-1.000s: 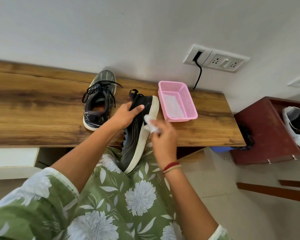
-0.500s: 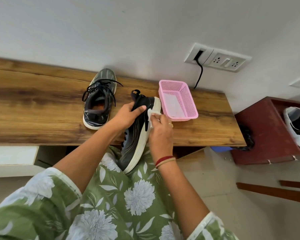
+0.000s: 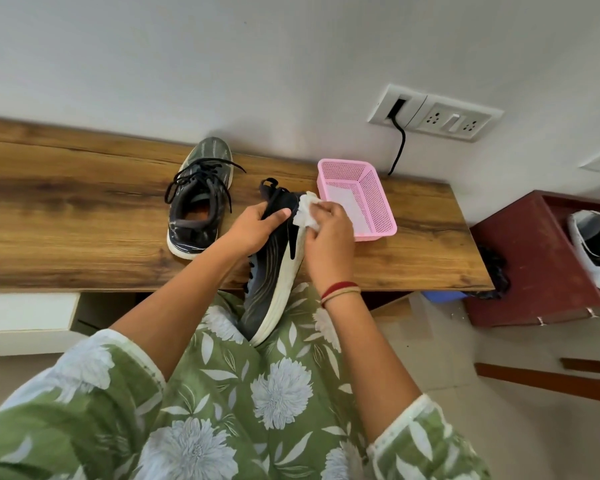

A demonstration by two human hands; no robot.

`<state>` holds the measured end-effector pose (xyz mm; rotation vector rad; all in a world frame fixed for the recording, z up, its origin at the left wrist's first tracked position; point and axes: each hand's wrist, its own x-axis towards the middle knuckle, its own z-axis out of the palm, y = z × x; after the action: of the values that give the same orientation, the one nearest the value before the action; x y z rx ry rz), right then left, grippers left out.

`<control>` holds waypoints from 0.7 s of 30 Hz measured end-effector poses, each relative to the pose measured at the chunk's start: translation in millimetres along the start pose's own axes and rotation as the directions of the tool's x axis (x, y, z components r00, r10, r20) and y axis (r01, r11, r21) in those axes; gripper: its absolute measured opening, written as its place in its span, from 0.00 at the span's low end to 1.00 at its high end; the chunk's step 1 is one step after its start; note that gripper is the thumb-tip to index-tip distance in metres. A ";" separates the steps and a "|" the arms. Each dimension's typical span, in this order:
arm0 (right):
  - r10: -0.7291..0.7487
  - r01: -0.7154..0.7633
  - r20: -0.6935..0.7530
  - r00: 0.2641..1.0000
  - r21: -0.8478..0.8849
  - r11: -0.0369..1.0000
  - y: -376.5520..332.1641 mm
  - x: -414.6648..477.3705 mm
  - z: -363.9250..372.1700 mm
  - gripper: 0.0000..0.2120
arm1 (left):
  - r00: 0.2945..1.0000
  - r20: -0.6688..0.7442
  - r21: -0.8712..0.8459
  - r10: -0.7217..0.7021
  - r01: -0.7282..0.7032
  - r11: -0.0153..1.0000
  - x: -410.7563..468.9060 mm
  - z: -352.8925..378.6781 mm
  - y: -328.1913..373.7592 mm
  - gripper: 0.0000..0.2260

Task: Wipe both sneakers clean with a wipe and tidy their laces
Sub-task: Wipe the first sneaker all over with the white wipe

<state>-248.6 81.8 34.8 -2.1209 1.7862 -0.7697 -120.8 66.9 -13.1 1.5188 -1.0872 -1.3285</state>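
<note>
Nearest, the toe of the held sneaker [image 3: 267,282] rests on a lap in green flowered cloth [image 3: 278,393], and the shoe is tilted on its side with its white sole turned toward the right hand [image 3: 329,237]. The left hand [image 3: 253,230] grips the shoe near its heel, fingers curled round the collar and thumb laid across the dark upper. Just right of that thumb, the right hand's fingers pinch a crumpled white wipe [image 3: 305,213] against the heel end. Beyond and left of the left fingers, the second sneaker [image 3: 201,202] stands upright on the wooden bench [image 3: 66,220], its black laces [image 3: 201,174] loose. Just right of the right fingers sits a pink basket [image 3: 374,233].
</note>
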 end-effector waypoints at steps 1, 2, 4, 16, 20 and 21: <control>-0.034 0.037 0.024 0.999 -0.095 0.995 2.8 -1.8 6.4 0.19 | 1.000 -0.009 0.004 0.004 -0.004 1.000 0.4 0.8 0.7 0.10; -0.059 0.063 0.029 0.998 -0.150 0.987 6.3 -5.7 12.3 0.20 | 1.000 -0.020 -0.003 0.006 -0.006 1.000 1.6 0.6 0.1 0.09; -0.069 0.068 -0.001 0.998 -0.164 0.984 11.1 -13.8 18.2 0.20 | 1.000 -0.029 -0.019 0.005 -0.005 1.000 3.0 -0.9 -1.1 0.09; -0.246 0.358 0.366 0.898 -0.278 0.891 10.6 -87.6 22.3 0.18 | 0.991 -0.086 -0.093 -0.101 0.093 0.991 7.8 -16.5 -6.3 0.09; -0.182 0.264 0.312 0.932 -0.244 0.933 -1.5 -43.6 -5.5 0.14 | 0.987 -0.110 -0.092 -0.113 0.103 0.990 14.1 -10.2 -3.5 0.13; -0.155 0.210 0.219 0.963 -0.254 0.944 -2.3 -27.9 -5.4 0.14 | 0.987 -0.114 -0.087 -0.116 0.106 0.991 15.6 -8.5 -2.9 0.14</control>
<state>-252.4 110.0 34.1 -2.4714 1.6902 -0.3481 -111.1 53.2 -19.4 1.5967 -0.8755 -1.3224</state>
